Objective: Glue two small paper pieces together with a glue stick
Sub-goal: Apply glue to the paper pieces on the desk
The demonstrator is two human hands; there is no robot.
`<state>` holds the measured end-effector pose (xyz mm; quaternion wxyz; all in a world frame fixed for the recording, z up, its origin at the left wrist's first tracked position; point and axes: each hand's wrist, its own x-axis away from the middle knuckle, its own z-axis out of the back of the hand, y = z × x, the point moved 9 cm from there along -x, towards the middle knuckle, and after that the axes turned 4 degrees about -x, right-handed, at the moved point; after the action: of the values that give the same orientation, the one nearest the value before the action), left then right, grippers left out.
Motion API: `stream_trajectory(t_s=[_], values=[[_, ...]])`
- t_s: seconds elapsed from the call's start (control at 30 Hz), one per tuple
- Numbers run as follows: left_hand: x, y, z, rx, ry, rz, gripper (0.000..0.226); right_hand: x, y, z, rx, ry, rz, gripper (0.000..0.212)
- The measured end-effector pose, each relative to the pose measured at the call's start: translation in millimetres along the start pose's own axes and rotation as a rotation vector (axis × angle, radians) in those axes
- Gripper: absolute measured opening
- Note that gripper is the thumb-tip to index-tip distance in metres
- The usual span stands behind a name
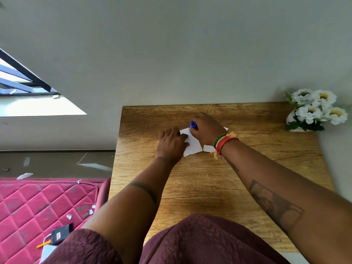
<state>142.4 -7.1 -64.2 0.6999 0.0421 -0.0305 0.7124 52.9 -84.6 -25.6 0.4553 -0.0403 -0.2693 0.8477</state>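
Bare forearms carry dark tattoos [274, 204], with a thin band [146, 189] inked round the left one. A red, green and yellow thread bracelet [223, 142] circles the right wrist. Fuzzy maroon clothing [200, 241] below.

No readable text showing anywhere. The dark box [60, 234] lying on the pink mattress [28, 202] is carrying a small pale label, but it's blurring out too small to read. Glue stick [192, 125] is showing no legible branding.

Both my arms reach forward. My left hand [171, 142] lies palm down, fingers [181, 137] flat. My right hand [206, 130] is curled, wrist bent inward.
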Motion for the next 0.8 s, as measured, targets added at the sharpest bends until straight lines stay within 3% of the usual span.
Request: stream_trajectory(t_s=[0.63,0.8], values=[[1.3,0.7,-3.3,-0.05,-0.075,0.057,0.043,50.4,6.3,-10.0,0.035,-0.072,0.001,0.025],[4.5,-1.2,-2.8,-0.046,-0.074,0.1,0.044,55.5,25.3,5.1,-0.126,0.047,-0.102,0.02]])
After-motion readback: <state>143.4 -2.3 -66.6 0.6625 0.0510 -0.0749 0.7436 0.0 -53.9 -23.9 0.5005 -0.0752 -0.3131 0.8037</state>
